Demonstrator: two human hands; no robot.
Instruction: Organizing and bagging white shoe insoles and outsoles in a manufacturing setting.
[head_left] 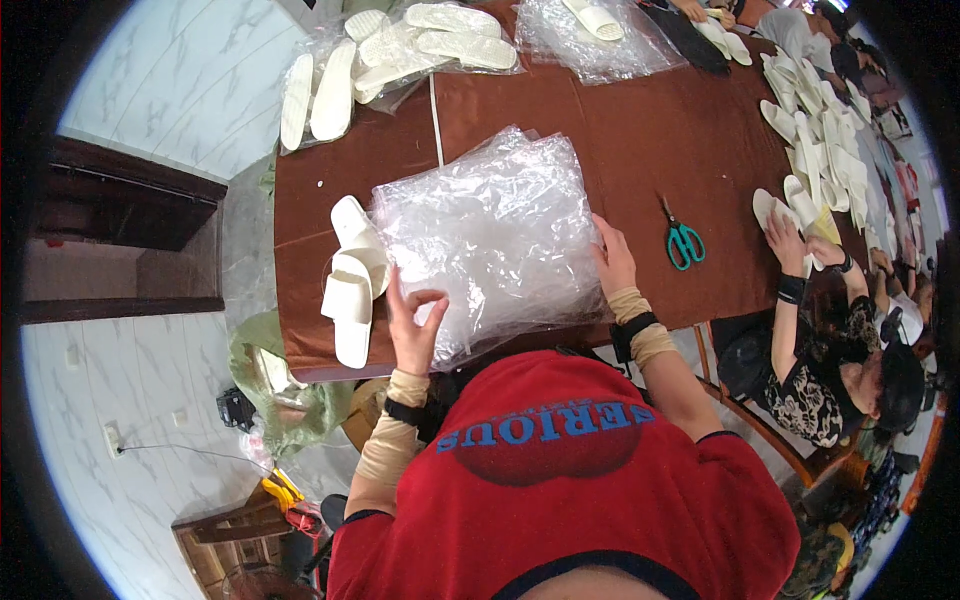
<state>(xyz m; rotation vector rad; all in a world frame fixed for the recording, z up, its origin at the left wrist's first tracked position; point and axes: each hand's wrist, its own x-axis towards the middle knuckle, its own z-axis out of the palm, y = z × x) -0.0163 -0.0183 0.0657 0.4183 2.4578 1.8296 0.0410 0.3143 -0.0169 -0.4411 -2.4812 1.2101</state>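
Observation:
A stack of clear plastic bags (490, 235) lies on the brown-covered table right before me. At its near left corner is my left hand (413, 325), the index finger stretched out, thumb and the other fingers bent but apart. My right hand (614, 262) rests along the stack's right edge with its fingers extended. Neither hand visibly grips anything. Just left of the bags, by my left hand, lie white open-toe slippers (349, 315), partly overlapping one another. A pair of scissors (684, 245) with teal handles lies to the right of my right hand.
Bagged white slippers (385, 55) lie at the table's far left, with more clear bags (590, 45) beside them. A slipper pile (825, 140) covers the far right. A co-worker's hands (785, 240) handle slippers there. A green sack (270, 390) stands on the floor at left.

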